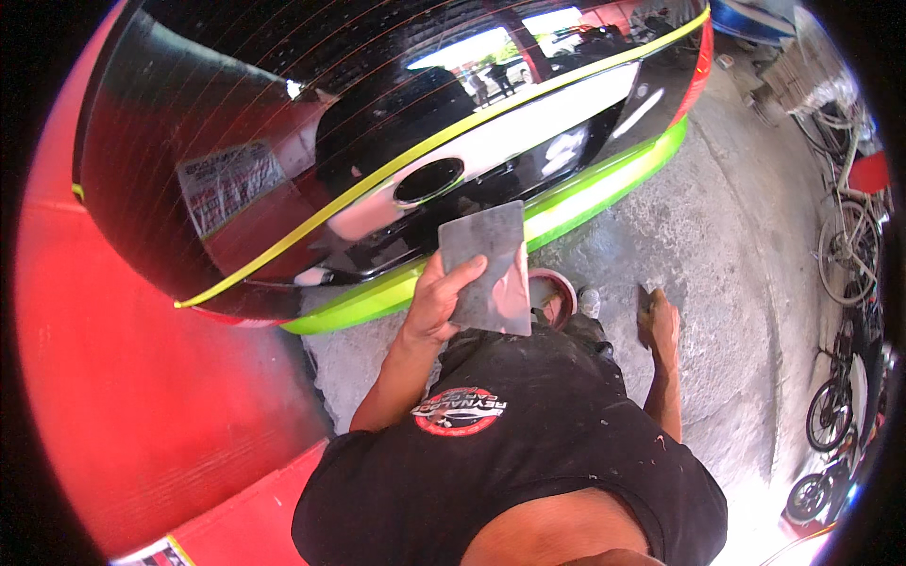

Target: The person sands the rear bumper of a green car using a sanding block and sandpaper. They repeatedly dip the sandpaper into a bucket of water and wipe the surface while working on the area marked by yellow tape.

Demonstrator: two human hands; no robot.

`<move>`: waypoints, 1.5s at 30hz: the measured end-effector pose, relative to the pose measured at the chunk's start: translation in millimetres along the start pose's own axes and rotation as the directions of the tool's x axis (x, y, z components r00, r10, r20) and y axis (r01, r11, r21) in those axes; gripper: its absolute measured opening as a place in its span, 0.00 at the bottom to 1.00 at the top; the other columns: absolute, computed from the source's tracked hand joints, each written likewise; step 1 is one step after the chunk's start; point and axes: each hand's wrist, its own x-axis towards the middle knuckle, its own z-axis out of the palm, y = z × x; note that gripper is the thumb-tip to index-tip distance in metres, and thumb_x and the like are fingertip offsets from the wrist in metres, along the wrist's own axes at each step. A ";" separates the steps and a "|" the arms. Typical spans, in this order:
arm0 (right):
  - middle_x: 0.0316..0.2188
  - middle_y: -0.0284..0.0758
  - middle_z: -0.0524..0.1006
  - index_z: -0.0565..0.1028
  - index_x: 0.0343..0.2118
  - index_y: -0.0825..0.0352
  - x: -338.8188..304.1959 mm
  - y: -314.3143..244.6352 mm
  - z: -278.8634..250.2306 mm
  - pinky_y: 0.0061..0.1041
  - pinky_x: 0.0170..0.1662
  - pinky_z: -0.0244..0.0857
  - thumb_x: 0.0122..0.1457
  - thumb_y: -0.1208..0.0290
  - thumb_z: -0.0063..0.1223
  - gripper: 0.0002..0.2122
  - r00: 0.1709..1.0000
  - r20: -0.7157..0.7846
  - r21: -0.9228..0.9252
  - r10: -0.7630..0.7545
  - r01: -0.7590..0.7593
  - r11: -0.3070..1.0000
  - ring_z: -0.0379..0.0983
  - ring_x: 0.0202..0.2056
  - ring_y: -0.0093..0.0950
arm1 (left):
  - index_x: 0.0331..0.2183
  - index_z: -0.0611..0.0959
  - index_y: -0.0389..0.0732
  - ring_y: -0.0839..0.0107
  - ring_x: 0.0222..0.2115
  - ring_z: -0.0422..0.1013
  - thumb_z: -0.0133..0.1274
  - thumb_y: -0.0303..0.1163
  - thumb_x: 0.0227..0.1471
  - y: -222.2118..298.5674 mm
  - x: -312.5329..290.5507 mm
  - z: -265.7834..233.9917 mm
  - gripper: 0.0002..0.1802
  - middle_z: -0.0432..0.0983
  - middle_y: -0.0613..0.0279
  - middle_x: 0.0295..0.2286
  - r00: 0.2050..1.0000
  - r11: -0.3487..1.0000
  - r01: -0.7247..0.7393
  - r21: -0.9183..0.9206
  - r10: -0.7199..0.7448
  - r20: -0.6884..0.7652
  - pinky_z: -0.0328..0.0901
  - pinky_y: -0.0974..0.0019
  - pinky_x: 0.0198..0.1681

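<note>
My left hand (pixel 442 300) grips a thin, flat rectangular grey plate (pixel 486 250) by its left edge. The thumb lies on top of the plate, which has a smooth, slightly shiny face. Just beyond it is the rear of a black car (pixel 377 113), with a lime-green bumper (pixel 604 193) along its lower edge. My right hand (pixel 663 325) is lowered to the right, away from the car, its fingers closed around a small dark piece that I cannot make out. Between my hands, close to my legs, a round container with a reddish rim (pixel 569 294) is partly hidden.
Yellow tape (pixel 311 226) runs across the car's rear. A red wall (pixel 142 406) rises at the left. Grey concrete floor (pixel 727 283) stretches to the right, where bicycles (pixel 845 250) and other wheeled things line the edge. Wrapped bundles (pixel 816 71) stand at the far right.
</note>
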 end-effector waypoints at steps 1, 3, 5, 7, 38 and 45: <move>0.30 0.52 0.75 0.68 0.26 0.69 2.1 -8.8 -5.4 0.47 0.35 0.64 0.47 0.75 0.50 0.05 0.998 -0.026 0.032 -0.059 0.060 0.998 0.72 0.34 0.52 | 0.51 0.72 0.36 0.70 0.40 0.74 0.51 0.25 0.56 -3.3 3.1 -4.7 0.20 0.76 0.59 0.42 1.000 1.000 -0.006 0.007 0.006 0.000 0.73 0.65 0.38; 0.28 0.51 0.74 0.67 0.25 0.69 5.5 -21.8 -11.1 0.47 0.35 0.63 0.48 0.77 0.48 0.04 0.982 -0.076 0.095 -0.172 0.179 0.979 0.70 0.30 0.52 | 0.50 0.73 0.37 0.71 0.41 0.74 0.52 0.27 0.56 -4.4 5.9 -11.9 0.19 0.77 0.60 0.42 1.000 0.998 0.021 0.057 -0.020 -0.023 0.70 0.65 0.44; 0.33 0.51 0.72 0.73 0.36 0.67 13.3 -41.2 -12.6 0.44 0.39 0.63 0.46 0.83 0.45 0.13 0.947 -0.172 0.237 -0.272 0.308 0.921 0.69 0.33 0.50 | 0.49 0.74 0.37 0.72 0.41 0.74 0.52 0.27 0.56 -7.2 4.5 -6.7 0.18 0.77 0.61 0.41 0.996 0.993 -0.033 0.110 0.042 -0.081 0.68 0.65 0.46; 0.35 0.51 0.72 0.74 0.45 0.66 4.9 -83.5 -29.2 0.42 0.41 0.65 0.46 0.86 0.43 0.21 0.878 -0.320 0.329 -0.356 0.455 0.827 0.70 0.35 0.50 | 0.48 0.75 0.37 0.72 0.41 0.74 0.52 0.28 0.56 -7.7 -2.1 -5.6 0.17 0.77 0.62 0.41 0.984 0.993 -0.070 0.093 0.084 -0.156 0.68 0.65 0.45; 0.43 0.40 0.70 0.74 0.51 0.65 -181.0 -291.6 -77.0 0.26 0.44 0.66 0.45 0.89 0.49 0.26 0.704 -0.557 0.363 -0.441 0.684 0.633 0.70 0.39 0.33 | 0.49 0.72 0.32 0.64 0.41 0.74 0.49 0.25 0.58 136.9 -58.9 -55.1 0.17 0.74 0.52 0.44 0.810 0.713 -0.570 0.408 0.572 0.131 0.69 0.62 0.46; 0.44 0.40 0.66 0.75 0.46 0.53 -208.4 -289.5 -39.9 0.41 0.50 0.63 0.40 0.73 0.58 0.24 0.542 -0.523 -0.011 -0.658 0.767 0.641 0.61 0.49 0.41 | 0.49 0.72 0.35 0.70 0.41 0.73 0.48 0.23 0.57 106.3 -72.2 -35.7 0.16 0.75 0.58 0.43 0.972 0.999 -0.024 0.037 0.014 0.236 0.69 0.64 0.45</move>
